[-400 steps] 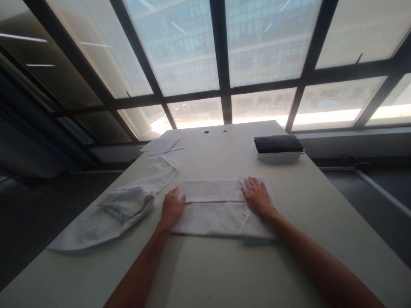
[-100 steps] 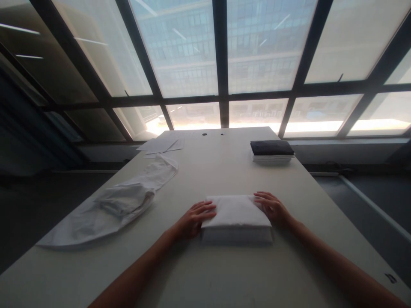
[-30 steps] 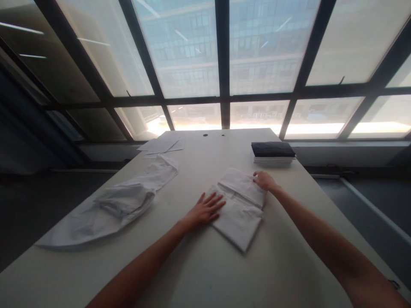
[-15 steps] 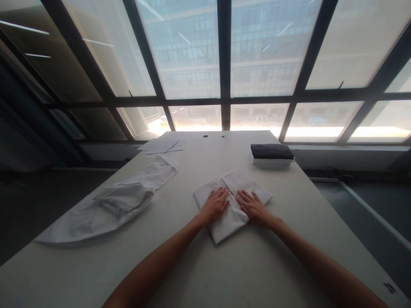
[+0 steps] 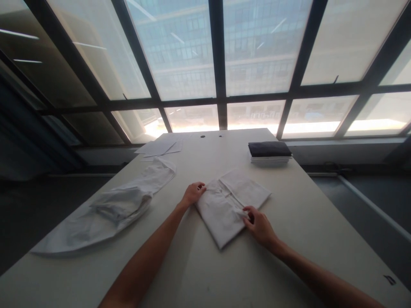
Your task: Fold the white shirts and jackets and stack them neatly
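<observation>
A white folded garment (image 5: 224, 214) lies on the white table (image 5: 205, 269) in front of me, turned cornerwise. It has a seam or folded edge running across its upper face. My left hand (image 5: 194, 192) pinches its left corner between thumb and fingers. On the near right edge, my right hand (image 5: 259, 224) has thumb and fingers closed on the cloth. The exact garment type cannot be made out.
A loose white cloth (image 5: 122, 201) spreads along the table's left side. Behind it lie white paper sheets (image 5: 159, 147). A folded dark cloth (image 5: 269, 149) tops a white folded stack (image 5: 269, 160) at the back right. Windows stand beyond the table.
Both hands were flat on the middle of the garment. They have moved apart, the left to the left corner, the right to the near right edge, and their fingers have closed on the cloth.
</observation>
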Action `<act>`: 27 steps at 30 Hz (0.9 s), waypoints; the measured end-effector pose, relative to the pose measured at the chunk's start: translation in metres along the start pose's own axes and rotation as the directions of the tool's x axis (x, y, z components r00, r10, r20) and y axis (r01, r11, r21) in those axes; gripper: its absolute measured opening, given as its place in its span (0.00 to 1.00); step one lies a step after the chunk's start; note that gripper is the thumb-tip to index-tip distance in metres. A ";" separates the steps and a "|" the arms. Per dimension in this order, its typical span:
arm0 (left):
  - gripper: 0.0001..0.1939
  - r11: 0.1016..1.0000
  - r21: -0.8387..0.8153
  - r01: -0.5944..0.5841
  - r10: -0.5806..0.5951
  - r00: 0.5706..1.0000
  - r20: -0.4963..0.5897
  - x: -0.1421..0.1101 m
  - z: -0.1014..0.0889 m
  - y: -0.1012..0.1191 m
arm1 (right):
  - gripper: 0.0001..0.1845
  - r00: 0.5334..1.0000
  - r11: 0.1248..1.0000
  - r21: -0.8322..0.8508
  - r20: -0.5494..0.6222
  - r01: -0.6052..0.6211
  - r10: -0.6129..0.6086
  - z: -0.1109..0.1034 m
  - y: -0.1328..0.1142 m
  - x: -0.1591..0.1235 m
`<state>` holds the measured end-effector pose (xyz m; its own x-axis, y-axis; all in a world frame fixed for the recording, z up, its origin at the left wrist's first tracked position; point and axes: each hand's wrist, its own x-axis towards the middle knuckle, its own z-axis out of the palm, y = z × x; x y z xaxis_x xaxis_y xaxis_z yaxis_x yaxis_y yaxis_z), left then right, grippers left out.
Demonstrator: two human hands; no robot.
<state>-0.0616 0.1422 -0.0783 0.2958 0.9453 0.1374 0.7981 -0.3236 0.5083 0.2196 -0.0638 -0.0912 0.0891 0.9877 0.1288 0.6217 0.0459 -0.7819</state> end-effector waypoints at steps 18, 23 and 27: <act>0.25 0.966 -0.255 -0.034 0.026 0.999 -0.036 -0.056 -0.021 -0.012 | 0.58 0.973 0.836 0.499 0.087 -0.227 0.212 0.030 -0.035 -0.066; 0.29 0.891 -0.453 -0.008 0.098 0.980 0.174 -0.071 -0.044 -0.014 | 0.54 0.990 0.906 0.400 0.034 -0.140 0.138 0.034 -0.035 -0.058; 0.33 0.872 -0.489 0.021 0.103 0.969 0.226 -0.085 -0.053 -0.013 | 0.45 0.996 0.926 0.374 -0.045 -0.058 0.081 0.019 -0.033 -0.035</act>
<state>-0.1248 0.0679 -0.0511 0.4874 0.8731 -0.0068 0.4460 -0.2423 0.8616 0.1815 -0.0968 -0.0816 0.1739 0.9804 0.0925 0.2794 0.0410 -0.9593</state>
